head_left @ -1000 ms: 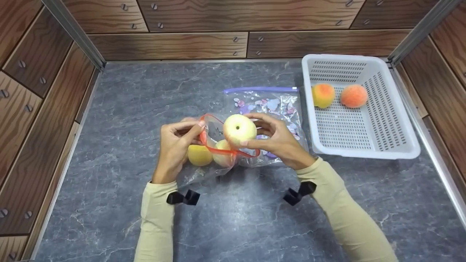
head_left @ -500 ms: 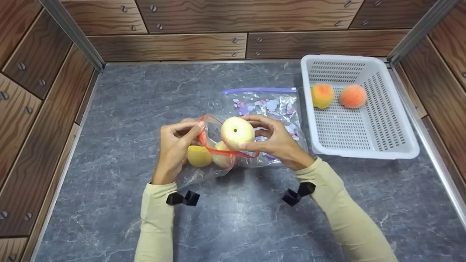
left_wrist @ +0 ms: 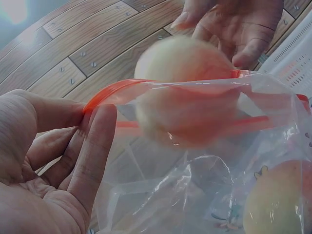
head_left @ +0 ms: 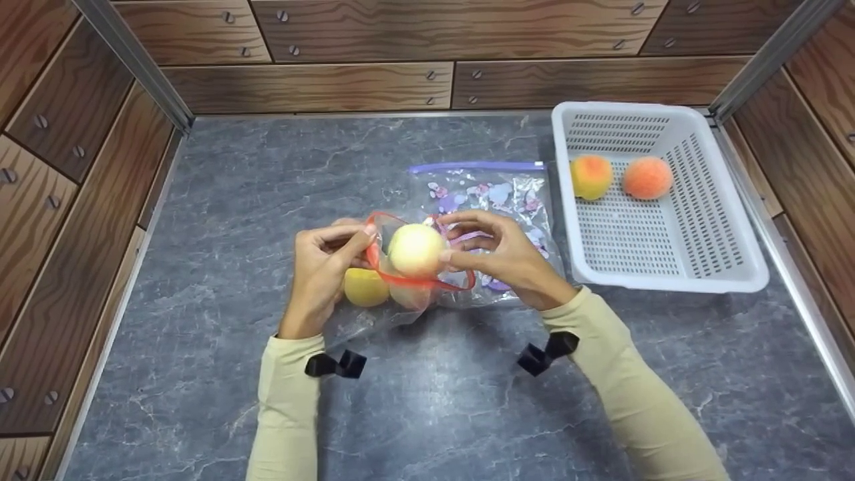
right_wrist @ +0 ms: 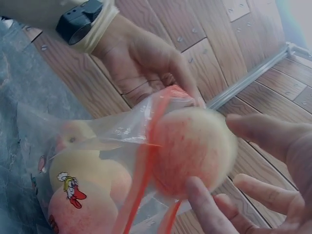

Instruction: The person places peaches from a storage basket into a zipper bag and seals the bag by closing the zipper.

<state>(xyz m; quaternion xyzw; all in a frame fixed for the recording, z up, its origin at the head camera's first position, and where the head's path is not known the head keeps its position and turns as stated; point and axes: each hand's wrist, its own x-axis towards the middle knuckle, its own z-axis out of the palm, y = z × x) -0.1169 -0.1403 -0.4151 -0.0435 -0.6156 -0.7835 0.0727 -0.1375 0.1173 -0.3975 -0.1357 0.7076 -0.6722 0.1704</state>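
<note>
At the mouth of a clear zip bag with an orange-red rim [head_left: 414,282] is a pale yellow-and-pink peach [head_left: 415,250], blurred in both wrist views. My left hand [head_left: 326,264] pinches the bag's rim between thumb and fingers at its left side. Beside the peach, my right hand [head_left: 504,257] has its fingers spread; one fingertip overlaps the fruit in the right wrist view, and contact is hard to tell. Lower in the bag lie several more peaches [right_wrist: 83,209], one of them a yellow peach [head_left: 366,287], seen through the plastic.
A second clear bag with a purple zip [head_left: 477,166] and cartoon prints lies flat behind the hands. To the right stands a white slotted basket [head_left: 668,280] holding two peaches [head_left: 648,178]. Wood-patterned walls [head_left: 307,87] enclose the grey marbled table [head_left: 427,414].
The peach has moved left and down into the bag's mouth, tipping so that its dimple no longer shows. The right hand's fingers have come away from around it. My left hand holds still.
</note>
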